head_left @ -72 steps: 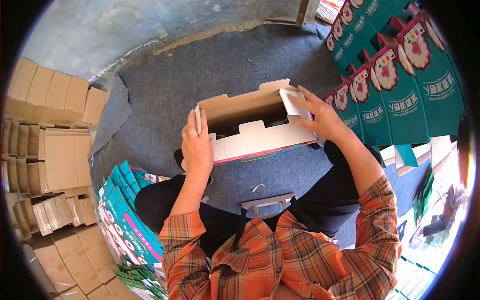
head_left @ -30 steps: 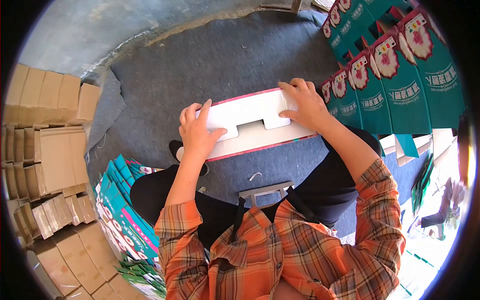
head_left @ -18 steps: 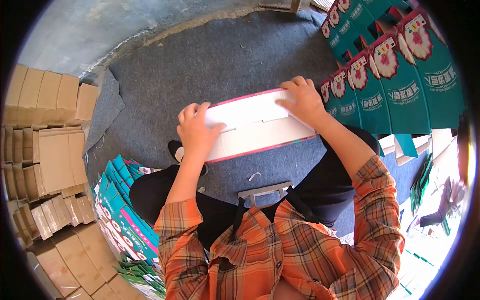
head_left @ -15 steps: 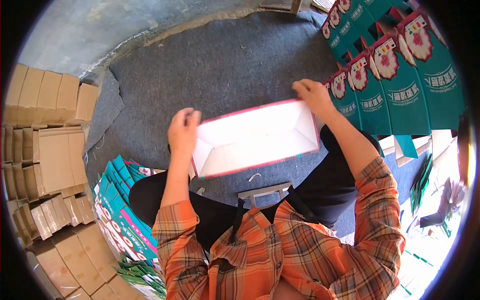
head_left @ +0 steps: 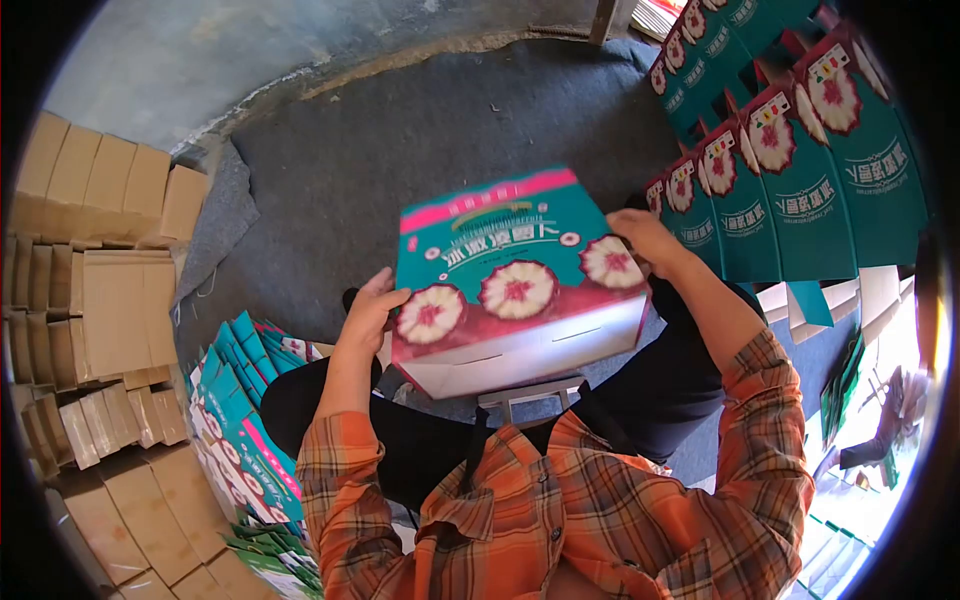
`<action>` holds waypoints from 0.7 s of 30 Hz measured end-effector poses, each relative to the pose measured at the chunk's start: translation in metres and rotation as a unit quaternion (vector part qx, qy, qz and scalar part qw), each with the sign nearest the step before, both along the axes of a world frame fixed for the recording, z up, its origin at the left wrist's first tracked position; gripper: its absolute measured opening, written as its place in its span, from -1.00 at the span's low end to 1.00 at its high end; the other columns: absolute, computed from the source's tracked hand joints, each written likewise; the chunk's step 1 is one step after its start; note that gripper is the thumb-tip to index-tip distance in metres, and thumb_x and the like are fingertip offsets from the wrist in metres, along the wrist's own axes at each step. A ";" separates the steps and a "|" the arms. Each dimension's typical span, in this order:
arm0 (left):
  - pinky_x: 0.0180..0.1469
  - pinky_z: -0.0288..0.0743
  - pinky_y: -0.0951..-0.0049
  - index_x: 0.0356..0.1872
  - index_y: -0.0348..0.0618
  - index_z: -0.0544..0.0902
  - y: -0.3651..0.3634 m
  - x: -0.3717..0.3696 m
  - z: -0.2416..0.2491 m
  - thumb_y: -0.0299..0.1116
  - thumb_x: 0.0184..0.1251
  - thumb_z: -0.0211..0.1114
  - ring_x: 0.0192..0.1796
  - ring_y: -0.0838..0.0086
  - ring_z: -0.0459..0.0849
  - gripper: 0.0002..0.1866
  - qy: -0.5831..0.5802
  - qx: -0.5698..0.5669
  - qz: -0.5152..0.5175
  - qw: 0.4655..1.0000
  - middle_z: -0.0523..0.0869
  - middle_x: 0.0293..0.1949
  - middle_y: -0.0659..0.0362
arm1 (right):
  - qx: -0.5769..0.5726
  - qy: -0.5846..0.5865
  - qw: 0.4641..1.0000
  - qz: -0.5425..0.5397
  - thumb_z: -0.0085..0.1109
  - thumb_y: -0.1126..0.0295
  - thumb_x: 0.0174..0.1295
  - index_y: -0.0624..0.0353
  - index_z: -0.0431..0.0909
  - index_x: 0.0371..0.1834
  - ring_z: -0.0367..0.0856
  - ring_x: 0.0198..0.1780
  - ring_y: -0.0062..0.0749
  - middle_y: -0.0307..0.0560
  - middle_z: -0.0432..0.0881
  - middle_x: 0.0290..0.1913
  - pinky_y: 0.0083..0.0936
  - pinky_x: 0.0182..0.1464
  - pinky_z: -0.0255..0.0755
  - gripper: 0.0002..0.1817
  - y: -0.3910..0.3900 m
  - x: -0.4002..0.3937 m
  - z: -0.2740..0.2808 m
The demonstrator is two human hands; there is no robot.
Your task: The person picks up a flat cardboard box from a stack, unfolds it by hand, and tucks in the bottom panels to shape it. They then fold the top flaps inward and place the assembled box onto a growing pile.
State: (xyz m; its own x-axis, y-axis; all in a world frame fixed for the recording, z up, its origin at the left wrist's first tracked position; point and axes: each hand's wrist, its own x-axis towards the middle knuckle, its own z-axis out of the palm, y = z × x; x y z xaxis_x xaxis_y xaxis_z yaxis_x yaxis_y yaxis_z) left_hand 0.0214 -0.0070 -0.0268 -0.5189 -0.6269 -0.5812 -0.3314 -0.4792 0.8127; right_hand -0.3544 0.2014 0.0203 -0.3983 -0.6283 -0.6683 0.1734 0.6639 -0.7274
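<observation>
Between my hands, over my lap, is a printed cardboard gift box [head_left: 515,235], teal and pink with flower-like pictures. Its large printed side faces up, and a white slotted end faces me. My left hand [head_left: 370,312] grips the box's left edge, thumb over the printed side. At the opposite edge my right hand [head_left: 648,242] holds the upper right part; some of its fingers are hidden behind the box.
Brown cartons [head_left: 125,310] are stacked on the left. Flat teal printed cardboard [head_left: 235,400] leans by my left leg. Standing teal boxes [head_left: 790,190] fill the right side. A grey stool edge [head_left: 530,392] shows between my legs, above grey floor cloth [head_left: 400,130].
The box has been tipped over: its open white inside faced up before, and now a printed side faces up. My right hand has moved slightly lower, and my left hand too.
</observation>
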 end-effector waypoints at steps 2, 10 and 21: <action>0.25 0.34 0.17 0.48 -0.32 -0.03 0.012 -0.011 0.030 -0.26 0.31 0.26 0.30 0.22 0.40 -0.15 0.012 -0.006 0.047 0.999 0.32 0.36 -0.07 | -0.063 0.004 0.997 -0.053 0.03 -0.02 0.34 0.14 0.49 0.01 0.58 -0.12 -0.22 -0.05 0.56 -0.09 -0.29 -0.26 0.51 -0.56 -0.001 -0.006 0.000; 0.20 0.28 -0.28 0.19 -0.14 0.44 0.014 -0.007 0.021 0.05 0.39 0.09 0.21 0.18 0.48 -0.46 0.022 0.013 0.130 0.991 0.52 0.18 0.02 | -0.023 0.025 0.999 -0.013 -0.02 0.07 0.35 0.20 0.51 0.09 0.64 -0.06 -0.14 0.04 0.63 -0.03 -0.12 -0.12 0.56 -0.55 0.008 -0.002 -0.010; -0.04 0.49 0.43 0.10 -0.21 0.56 0.004 -0.002 -0.026 -0.21 0.43 0.09 -0.11 0.45 0.64 -0.64 -0.057 -0.035 0.074 0.995 0.65 -0.08 0.13 | 0.051 0.068 0.989 0.123 0.03 0.28 0.34 0.25 0.56 0.03 0.55 -0.46 -0.54 -0.19 0.63 -0.34 -0.58 -0.54 0.41 -0.67 0.013 -0.004 -0.054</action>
State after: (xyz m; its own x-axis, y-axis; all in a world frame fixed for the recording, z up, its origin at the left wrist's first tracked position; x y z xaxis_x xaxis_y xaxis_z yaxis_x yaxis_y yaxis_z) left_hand 0.0193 -0.0027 -0.0528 -0.3520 -0.7321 -0.5832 -0.3530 -0.4732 0.8071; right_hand -0.3584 0.2147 -0.0333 -0.3329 -0.6493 -0.6838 -0.0969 0.7449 -0.6601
